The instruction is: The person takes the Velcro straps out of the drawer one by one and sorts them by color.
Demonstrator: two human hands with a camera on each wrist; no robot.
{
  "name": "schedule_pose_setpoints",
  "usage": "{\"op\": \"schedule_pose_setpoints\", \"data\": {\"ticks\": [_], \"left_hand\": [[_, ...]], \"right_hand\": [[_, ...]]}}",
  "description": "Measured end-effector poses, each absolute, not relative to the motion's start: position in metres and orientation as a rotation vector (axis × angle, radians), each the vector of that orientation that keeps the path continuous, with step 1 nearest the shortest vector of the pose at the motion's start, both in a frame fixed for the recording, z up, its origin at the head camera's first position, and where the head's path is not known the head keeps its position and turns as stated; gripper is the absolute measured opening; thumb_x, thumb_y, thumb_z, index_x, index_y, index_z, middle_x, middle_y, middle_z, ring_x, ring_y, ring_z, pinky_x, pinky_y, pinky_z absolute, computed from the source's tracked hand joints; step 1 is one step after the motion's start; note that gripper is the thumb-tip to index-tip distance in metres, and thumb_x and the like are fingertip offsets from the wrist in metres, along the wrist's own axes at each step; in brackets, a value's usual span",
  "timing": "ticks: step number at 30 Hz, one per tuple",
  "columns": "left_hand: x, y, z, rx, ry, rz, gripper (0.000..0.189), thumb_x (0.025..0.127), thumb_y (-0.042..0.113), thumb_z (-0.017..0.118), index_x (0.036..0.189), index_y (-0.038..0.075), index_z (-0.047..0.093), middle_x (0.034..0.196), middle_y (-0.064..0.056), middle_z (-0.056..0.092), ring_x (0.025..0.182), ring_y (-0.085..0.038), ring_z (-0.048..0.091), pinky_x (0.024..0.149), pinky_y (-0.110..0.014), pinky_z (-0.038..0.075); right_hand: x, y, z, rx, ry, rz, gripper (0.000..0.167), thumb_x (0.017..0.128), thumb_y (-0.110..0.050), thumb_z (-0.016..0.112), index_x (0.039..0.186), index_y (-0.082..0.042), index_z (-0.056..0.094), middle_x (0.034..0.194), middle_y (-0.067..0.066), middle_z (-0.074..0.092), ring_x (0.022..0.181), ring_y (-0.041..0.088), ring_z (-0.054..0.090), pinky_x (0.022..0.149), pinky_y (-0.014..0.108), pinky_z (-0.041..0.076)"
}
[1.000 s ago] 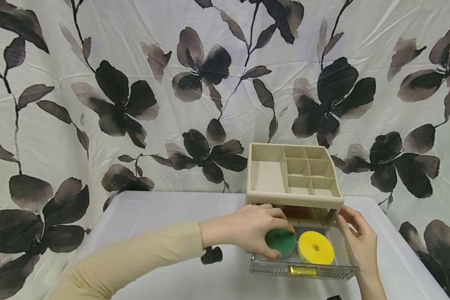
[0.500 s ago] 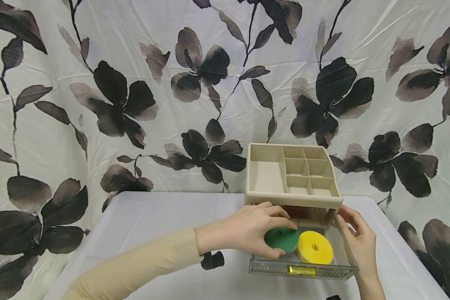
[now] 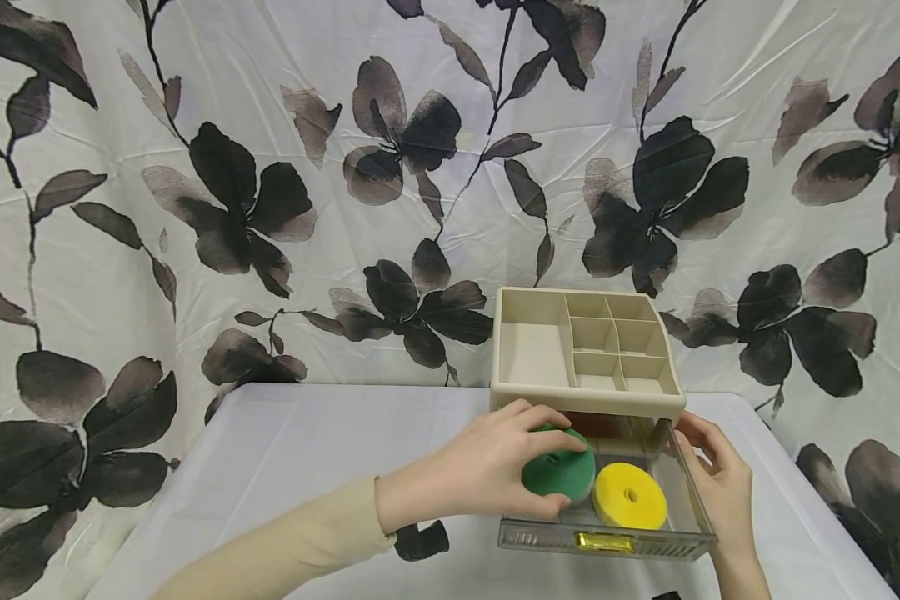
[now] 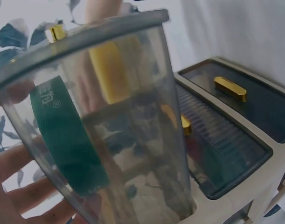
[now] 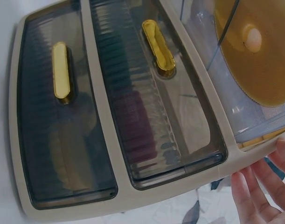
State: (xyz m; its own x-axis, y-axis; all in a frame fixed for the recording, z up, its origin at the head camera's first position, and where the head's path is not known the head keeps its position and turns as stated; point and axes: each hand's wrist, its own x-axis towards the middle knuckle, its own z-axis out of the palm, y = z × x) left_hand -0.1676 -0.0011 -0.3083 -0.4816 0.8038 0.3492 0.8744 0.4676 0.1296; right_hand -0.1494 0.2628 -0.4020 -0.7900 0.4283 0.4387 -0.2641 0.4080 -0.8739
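Observation:
My left hand [image 3: 487,462] holds a green disc [image 3: 558,475] with a small centre hole, fingers at its far rim and thumb at its near rim. The disc is tilted at the left side of a pulled-out clear drawer [image 3: 675,547]. In the left wrist view, pale printed lettering shows on the green disc's edge [image 4: 67,140]. Beside it a thick yellow disc [image 3: 630,497] lies flat in the drawer. At the drawer's right, my right hand [image 3: 723,487] touches the side of the beige organizer [image 3: 585,400]; its fingertips meet the frame edge in the right wrist view.
Open compartments [image 3: 536,350] top the organizer. Below the pulled-out drawer are two closed smoky drawers with gold handles [image 5: 61,72]; dim coloured things show through one. A white-covered table [image 3: 330,442] extends left. A floral cloth [image 3: 420,208] hangs behind.
The green disc has gone from lying lower in the drawer to a raised, tilted position, shifting slightly left and up with my left hand. My right hand and the yellow disc stay put.

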Motion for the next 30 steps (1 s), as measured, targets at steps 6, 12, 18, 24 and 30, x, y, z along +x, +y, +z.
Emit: {"op": "schedule_pose_setpoints", "data": {"ticks": [6,12,18,24,30], "left_hand": [[-0.161,-0.007,-0.306,-1.378,-2.517,-0.514,0.046,0.078,0.044,0.071,0.121,0.030,0.064,0.131,0.006,0.057,0.114,-0.009,0.052,0.077,-0.013,0.045],[-0.154,-0.013,-0.305,-1.325,-2.523,-0.664,0.048,0.078,0.041,0.072,0.123,0.031,0.063,0.134,0.008,0.055,0.116,-0.010,0.051,0.079,-0.016,0.048],[-0.149,-0.018,-0.308,-1.273,-2.451,-0.867,0.049,0.076,0.037,0.075,0.124,0.030,0.063,0.133,0.007,0.055,0.117,-0.009,0.051,0.081,-0.015,0.050],[-0.146,-0.023,-0.307,-1.218,-2.405,-1.008,0.051,0.076,0.032,0.076,0.124,0.028,0.063,0.133,0.006,0.055,0.122,-0.012,0.050,0.081,-0.018,0.053],[-0.144,-0.031,-0.310,-1.146,-2.394,-1.100,0.049,0.076,0.029,0.075,0.124,0.029,0.064,0.133,0.005,0.056,0.124,-0.011,0.048,0.083,-0.024,0.054]], "right_hand": [[-0.150,0.262,-0.402,-0.155,-2.054,1.419,0.033,0.094,-0.002,0.056,0.126,-0.001,0.058,0.103,-0.022,0.058,0.097,-0.007,0.057,0.077,0.007,0.050],[-0.151,0.264,-0.402,-0.157,-2.061,1.417,0.033,0.094,-0.004,0.057,0.127,-0.001,0.058,0.104,-0.022,0.058,0.098,-0.006,0.057,0.077,0.007,0.050],[-0.151,0.263,-0.402,-0.166,-2.064,1.421,0.033,0.094,-0.005,0.057,0.127,-0.002,0.058,0.104,-0.022,0.057,0.098,-0.006,0.057,0.078,0.007,0.050],[-0.151,0.262,-0.401,-0.165,-2.056,1.424,0.033,0.094,-0.003,0.056,0.127,-0.002,0.058,0.104,-0.022,0.058,0.098,-0.006,0.057,0.077,0.007,0.050],[-0.150,0.262,-0.402,-0.167,-2.058,1.427,0.033,0.094,-0.002,0.056,0.127,-0.002,0.058,0.104,-0.021,0.058,0.096,-0.007,0.057,0.077,0.007,0.050]]}}
